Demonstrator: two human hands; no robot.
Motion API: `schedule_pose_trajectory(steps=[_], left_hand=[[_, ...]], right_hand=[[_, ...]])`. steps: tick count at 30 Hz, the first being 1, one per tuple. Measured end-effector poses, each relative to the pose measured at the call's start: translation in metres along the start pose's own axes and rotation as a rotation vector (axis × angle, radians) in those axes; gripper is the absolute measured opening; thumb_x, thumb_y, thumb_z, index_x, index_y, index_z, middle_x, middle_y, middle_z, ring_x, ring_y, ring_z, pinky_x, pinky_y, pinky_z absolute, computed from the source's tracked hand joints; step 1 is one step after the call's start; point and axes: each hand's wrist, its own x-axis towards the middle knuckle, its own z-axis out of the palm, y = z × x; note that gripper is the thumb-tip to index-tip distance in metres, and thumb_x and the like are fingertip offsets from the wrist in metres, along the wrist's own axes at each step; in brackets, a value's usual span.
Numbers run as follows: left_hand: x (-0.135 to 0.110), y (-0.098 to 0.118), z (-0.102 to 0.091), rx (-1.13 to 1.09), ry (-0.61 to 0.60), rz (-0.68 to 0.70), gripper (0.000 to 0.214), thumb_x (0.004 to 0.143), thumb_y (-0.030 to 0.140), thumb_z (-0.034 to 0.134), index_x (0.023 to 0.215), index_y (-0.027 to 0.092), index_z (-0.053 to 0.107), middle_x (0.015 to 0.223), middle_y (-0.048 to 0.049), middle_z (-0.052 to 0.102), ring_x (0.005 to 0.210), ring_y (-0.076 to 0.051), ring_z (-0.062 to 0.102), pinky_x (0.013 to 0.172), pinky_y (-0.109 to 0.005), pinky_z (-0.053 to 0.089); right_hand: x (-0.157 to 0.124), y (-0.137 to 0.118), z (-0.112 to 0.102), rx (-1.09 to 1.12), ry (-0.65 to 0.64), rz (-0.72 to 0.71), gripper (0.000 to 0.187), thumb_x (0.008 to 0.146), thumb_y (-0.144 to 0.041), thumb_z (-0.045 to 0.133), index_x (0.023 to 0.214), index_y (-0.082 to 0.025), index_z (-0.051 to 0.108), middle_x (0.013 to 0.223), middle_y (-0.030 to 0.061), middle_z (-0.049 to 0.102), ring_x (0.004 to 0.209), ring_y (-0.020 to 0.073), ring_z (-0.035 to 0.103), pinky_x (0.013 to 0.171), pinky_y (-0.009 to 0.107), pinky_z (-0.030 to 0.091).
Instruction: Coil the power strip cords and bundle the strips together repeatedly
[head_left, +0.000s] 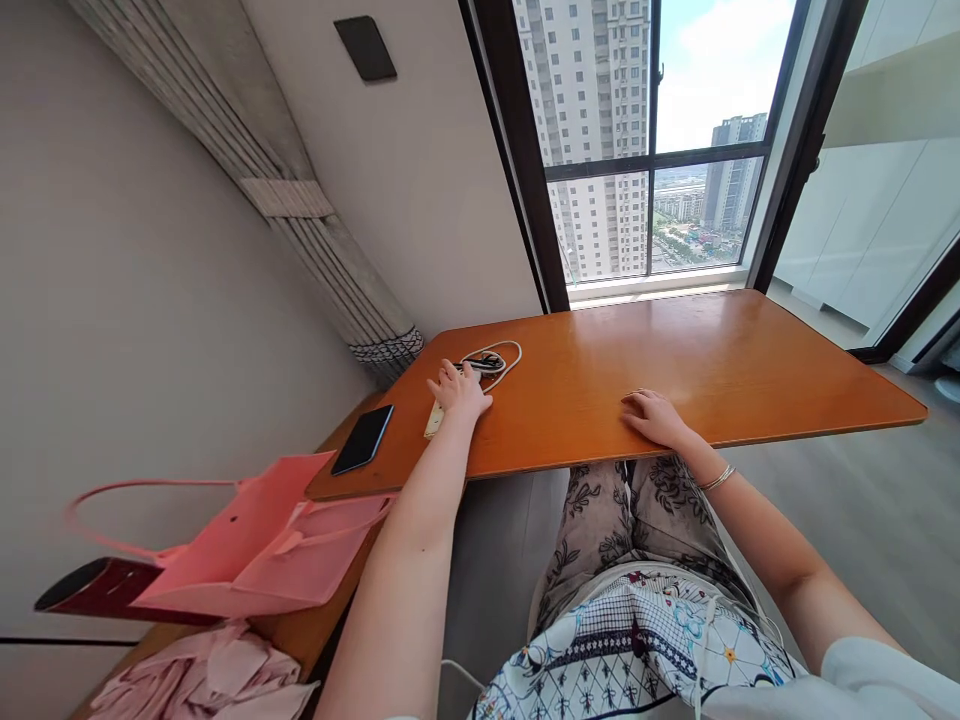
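Observation:
My left hand (pixel 459 390) is on or just over a cream power strip (pixel 433 420) on the wooden table (pixel 570 400), with its fingers spread. Much of the strip is hidden under the hand. A coiled white cable (pixel 511 358) lies just beyond my fingers, along with a dark cable (pixel 487 364). My right hand (pixel 654 418) rests on the table near its front edge, fingers loosely bent and holding nothing that I can see. Left of the strip, a dark-screened phone (pixel 363 440) lies flat on the table.
A pink bag (pixel 255 545) stands left of the table beside a dark red box (pixel 105 588). Crumpled pink cloth (pixel 202 675) lies in front of them. A tied curtain (pixel 337 260) hangs at the back left. Behind the table is a window (pixel 651 160).

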Motion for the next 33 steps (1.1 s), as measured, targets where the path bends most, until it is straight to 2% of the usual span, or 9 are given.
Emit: schedule_pose_trajectory(steps=[2, 6, 8, 10, 14, 18, 27, 33], left_hand=[[-0.010, 0.022, 0.000, -0.038, 0.014, 0.105, 0.085, 0.075, 0.035, 0.066, 0.151, 0.012, 0.034, 0.163, -0.0258, 0.020, 0.147, -0.041, 0.030, 0.120, -0.057, 0.020], [-0.037, 0.077, 0.010, -0.281, -0.001, 0.224, 0.070, 0.089, 0.046, 0.051, 0.148, 0.011, 0.040, 0.159, -0.0229, 0.033, 0.146, -0.034, 0.035, 0.119, -0.046, 0.028], [-0.051, 0.100, 0.018, -0.349, -0.009, 0.262, 0.063, 0.094, 0.046, 0.044, 0.146, 0.011, 0.042, 0.158, -0.0220, 0.036, 0.147, -0.031, 0.036, 0.120, -0.046, 0.027], [-0.062, 0.113, 0.024, -0.381, 0.002, 0.317, 0.058, 0.096, 0.045, 0.039, 0.145, 0.013, 0.044, 0.156, -0.0206, 0.039, 0.147, -0.030, 0.036, 0.120, -0.047, 0.026], [-0.070, 0.115, 0.031, -0.411, 0.047, 0.410, 0.053, 0.097, 0.042, 0.039, 0.141, 0.013, 0.048, 0.153, -0.0189, 0.044, 0.144, -0.029, 0.039, 0.120, -0.045, 0.027], [-0.069, 0.109, 0.030, -0.457, 0.050, 0.414, 0.047, 0.097, 0.038, 0.040, 0.136, 0.015, 0.053, 0.149, -0.0179, 0.049, 0.140, -0.029, 0.044, 0.115, -0.044, 0.035], [-0.070, 0.110, 0.028, -0.530, 0.027, 0.432, 0.040, 0.097, 0.032, 0.043, 0.131, 0.015, 0.056, 0.145, -0.0172, 0.051, 0.136, -0.029, 0.049, 0.111, -0.043, 0.040], [-0.070, 0.109, 0.027, -0.569, -0.005, 0.422, 0.040, 0.097, 0.030, 0.045, 0.132, 0.016, 0.054, 0.146, -0.0162, 0.049, 0.106, -0.023, 0.067, 0.105, -0.041, 0.045]], right_hand=[[-0.002, -0.003, 0.000, -0.056, -0.022, -0.013, 0.036, 0.092, -0.037, 0.060, 0.124, -0.020, 0.065, 0.132, 0.0111, 0.063, 0.130, 0.0274, 0.052, 0.113, 0.045, 0.036], [-0.004, -0.005, 0.001, -0.124, -0.048, -0.010, 0.045, 0.094, -0.042, 0.058, 0.132, -0.018, 0.061, 0.144, 0.0141, 0.055, 0.141, 0.0306, 0.043, 0.117, 0.047, 0.032], [-0.004, -0.006, 0.001, -0.148, -0.059, -0.005, 0.048, 0.094, -0.044, 0.057, 0.134, -0.018, 0.061, 0.147, 0.0145, 0.053, 0.143, 0.0319, 0.039, 0.118, 0.048, 0.031], [-0.005, -0.007, 0.002, -0.172, -0.065, -0.015, 0.048, 0.094, -0.045, 0.057, 0.134, -0.018, 0.061, 0.147, 0.0146, 0.052, 0.144, 0.0325, 0.039, 0.118, 0.048, 0.031], [-0.007, -0.008, 0.003, -0.187, -0.053, -0.028, 0.048, 0.094, -0.045, 0.057, 0.133, -0.018, 0.062, 0.147, 0.0156, 0.053, 0.143, 0.0324, 0.040, 0.118, 0.049, 0.031], [-0.006, -0.006, 0.004, -0.152, -0.041, -0.033, 0.046, 0.093, -0.045, 0.059, 0.132, -0.020, 0.063, 0.146, 0.0153, 0.053, 0.143, 0.0315, 0.040, 0.118, 0.050, 0.030], [-0.006, -0.006, 0.004, -0.189, -0.047, -0.028, 0.047, 0.094, -0.045, 0.057, 0.133, -0.019, 0.062, 0.146, 0.0158, 0.053, 0.142, 0.0325, 0.041, 0.118, 0.050, 0.031], [-0.006, -0.005, 0.005, -0.173, -0.038, -0.035, 0.047, 0.094, -0.045, 0.057, 0.133, -0.020, 0.062, 0.146, 0.0148, 0.053, 0.142, 0.0308, 0.041, 0.118, 0.049, 0.031]])
